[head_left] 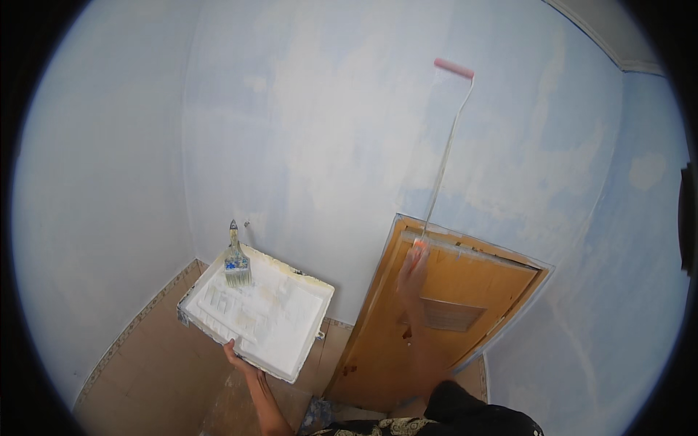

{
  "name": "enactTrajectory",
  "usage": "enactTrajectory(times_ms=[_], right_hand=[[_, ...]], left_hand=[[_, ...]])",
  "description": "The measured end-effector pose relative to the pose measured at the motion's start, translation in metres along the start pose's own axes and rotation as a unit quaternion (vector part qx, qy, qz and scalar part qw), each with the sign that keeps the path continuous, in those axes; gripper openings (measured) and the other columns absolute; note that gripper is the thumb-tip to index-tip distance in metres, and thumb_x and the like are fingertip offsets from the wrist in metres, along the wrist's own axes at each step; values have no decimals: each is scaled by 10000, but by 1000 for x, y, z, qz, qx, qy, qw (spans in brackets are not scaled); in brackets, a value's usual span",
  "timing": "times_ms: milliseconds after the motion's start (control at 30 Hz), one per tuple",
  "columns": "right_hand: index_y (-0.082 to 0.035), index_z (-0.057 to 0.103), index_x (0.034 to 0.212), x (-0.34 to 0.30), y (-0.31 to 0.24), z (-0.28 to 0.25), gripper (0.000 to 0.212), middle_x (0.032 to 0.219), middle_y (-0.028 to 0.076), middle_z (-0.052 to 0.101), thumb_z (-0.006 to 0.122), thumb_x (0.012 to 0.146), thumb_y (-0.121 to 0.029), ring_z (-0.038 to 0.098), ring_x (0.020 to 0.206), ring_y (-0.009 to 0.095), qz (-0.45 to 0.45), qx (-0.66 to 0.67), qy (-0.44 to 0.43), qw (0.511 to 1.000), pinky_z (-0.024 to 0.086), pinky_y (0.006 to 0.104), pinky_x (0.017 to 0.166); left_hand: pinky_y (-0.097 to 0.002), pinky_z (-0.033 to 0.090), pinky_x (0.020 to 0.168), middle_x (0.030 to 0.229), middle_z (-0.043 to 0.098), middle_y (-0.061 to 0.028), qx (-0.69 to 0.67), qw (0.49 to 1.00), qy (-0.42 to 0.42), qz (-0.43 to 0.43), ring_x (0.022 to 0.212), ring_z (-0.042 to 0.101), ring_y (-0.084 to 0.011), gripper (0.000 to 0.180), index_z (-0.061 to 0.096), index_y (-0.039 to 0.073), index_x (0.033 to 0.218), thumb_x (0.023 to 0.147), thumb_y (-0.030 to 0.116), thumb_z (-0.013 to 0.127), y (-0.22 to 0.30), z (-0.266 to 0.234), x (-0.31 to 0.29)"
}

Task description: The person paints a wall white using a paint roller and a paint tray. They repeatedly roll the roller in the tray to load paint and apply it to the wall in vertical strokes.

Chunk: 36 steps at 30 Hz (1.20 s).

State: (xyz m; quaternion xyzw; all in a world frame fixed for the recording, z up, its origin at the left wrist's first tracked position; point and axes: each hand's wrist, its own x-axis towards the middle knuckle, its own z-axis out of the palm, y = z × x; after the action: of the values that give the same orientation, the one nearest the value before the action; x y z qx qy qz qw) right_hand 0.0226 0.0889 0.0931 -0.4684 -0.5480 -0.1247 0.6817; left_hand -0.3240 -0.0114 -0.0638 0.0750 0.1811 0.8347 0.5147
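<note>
My left hand (240,357) grips the near edge of a white paint tray (287,305), its thumb over the rim and the other fingers mostly hidden beneath. A paint-smeared flat brush (236,263) lies in the tray, bristles inside and handle poking past the far rim. With my arm stretched out, my right hand (414,263) is closed around the orange handle of a long paint roller (446,154). Its pink roller head (454,69) is up against the patchy blue and white wall (342,131), high above the door; slight motion blur shows on it.
Below the roller stands a wooden door (476,280) with a vent panel (443,315) and a wooden frame. Tan tiles (156,341) with a patterned border cover the lower left wall. A small fitting (246,224) sticks out of the wall behind the tray. Blue wall (647,218) continues at right.
</note>
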Motion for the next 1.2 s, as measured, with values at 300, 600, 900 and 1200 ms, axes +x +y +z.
enactTrajectory(times_ms=[300, 600, 900, 1200], right_hand=[[-80, 301, 1316, 180, -46, 14, 411, 722, 145, 588, 414, 964, -260, 579, 541, 218, -42, -45, 38, 997, 448, 339, 466], [-166, 387, 1198, 250, -166, 3, 281, 863, 168, 636, 437, 935, -252, 648, 711, 318, -8, -59, 56, 997, 503, 419, 615], [-76, 372, 1243, 385, -151, -35, 408, 809, 166, 628, 459, 911, -297, 632, 602, 276, 26, -85, 53, 995, 509, 381, 563], [-118, 369, 1264, 214, -103, -14, 372, 902, 183, 616, 407, 956, -322, 619, 737, 329, -19, -68, 61, 996, 494, 397, 677]], left_hand=[[-394, 378, 936, 1253, 452, -120, -4, 1000, 20, 18, 1147, 442, -302, 695, 374, 53, 1317, 719, 374, 523, 21, 1, -8], [-394, 389, 922, 1234, 460, -121, -26, 999, 25, 12, 1134, 452, -299, 669, 390, 40, 1296, 719, 352, 520, 76, -37, -26], [-399, 392, 924, 1226, 465, -126, -25, 999, 8, 19, 1126, 459, -302, 668, 385, 40, 1300, 725, 352, 522, 22, 16, -20], [-392, 390, 925, 1234, 456, -133, -6, 999, 32, 24, 1127, 454, -302, 683, 373, 29, 1306, 729, 363, 522, 31, -18, -6]])
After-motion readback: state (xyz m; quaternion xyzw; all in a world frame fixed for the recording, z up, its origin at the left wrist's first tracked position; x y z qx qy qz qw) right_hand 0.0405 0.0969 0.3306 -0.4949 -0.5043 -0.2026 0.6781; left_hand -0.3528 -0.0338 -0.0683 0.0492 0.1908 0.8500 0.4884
